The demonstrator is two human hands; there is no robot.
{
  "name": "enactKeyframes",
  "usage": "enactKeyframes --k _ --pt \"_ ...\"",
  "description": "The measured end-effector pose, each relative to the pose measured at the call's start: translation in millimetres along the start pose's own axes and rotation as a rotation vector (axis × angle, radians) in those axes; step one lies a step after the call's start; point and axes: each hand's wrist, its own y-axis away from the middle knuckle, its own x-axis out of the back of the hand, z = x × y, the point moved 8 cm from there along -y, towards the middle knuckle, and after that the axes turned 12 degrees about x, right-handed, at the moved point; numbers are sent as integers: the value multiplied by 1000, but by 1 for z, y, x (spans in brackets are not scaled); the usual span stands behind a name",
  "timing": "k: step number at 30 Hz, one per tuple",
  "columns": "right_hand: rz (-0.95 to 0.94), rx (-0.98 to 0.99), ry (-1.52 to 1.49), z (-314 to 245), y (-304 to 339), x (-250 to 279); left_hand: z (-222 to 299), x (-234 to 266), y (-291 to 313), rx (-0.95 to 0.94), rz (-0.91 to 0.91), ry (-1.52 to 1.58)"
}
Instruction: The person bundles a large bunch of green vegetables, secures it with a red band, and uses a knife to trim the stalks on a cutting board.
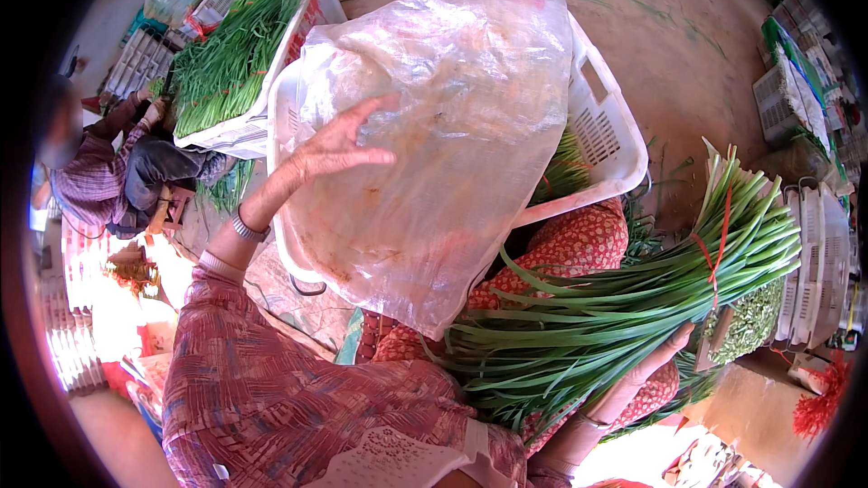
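L hand point(336, 148): fingers spread, over plastic sheet point(443, 126) on white crate point(617, 122); contact unclear. R hand point(644, 372): under green-leaf bundle point(624, 298), R of crate; can't tell if gripped. I'd support bundle mid-length, w/o kinks.

Green leaves point(561, 325) (red band point(714, 269))

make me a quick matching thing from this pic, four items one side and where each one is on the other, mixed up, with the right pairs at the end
1. left hand
2. right hand
3. plastic sheet
4. red tie

A. draped over a white crate
B. around the green bundle
C. against the bundle's lower side
D. over the sheet, fingers spread

Pairs: 1-D, 2-C, 3-A, 4-B
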Motion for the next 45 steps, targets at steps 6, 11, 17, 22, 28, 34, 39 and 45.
enactKeyframes --k 6,11,17,22,28,34,39,45 --pt "26 32 -195 -23 -22 -12 47 -149 104 -347 -57 -424" --pt "142 -66 -363 -50 -33 -19 32 -151 92 -371 187 -391" --pt "-93 88 -395 -81 -47 -9 97 -170 79 -347 -82 -94" --pt "-163 -70 -490 -97 -30 -52 126 -155 57 -463 -394 -102" --pt "-500 -160 -506 -106 -9 -180 260 33 56 -411 -136 330" --pt "-1033 207 -518 -141 43 -343 334 72 47 -478 -21 638" --pt "-1138 785 315 -105 72 -319 266 156 42 -423 178 505" --pt "-1582 815 761 33 200 -194 243 201 35 -403 382 97"
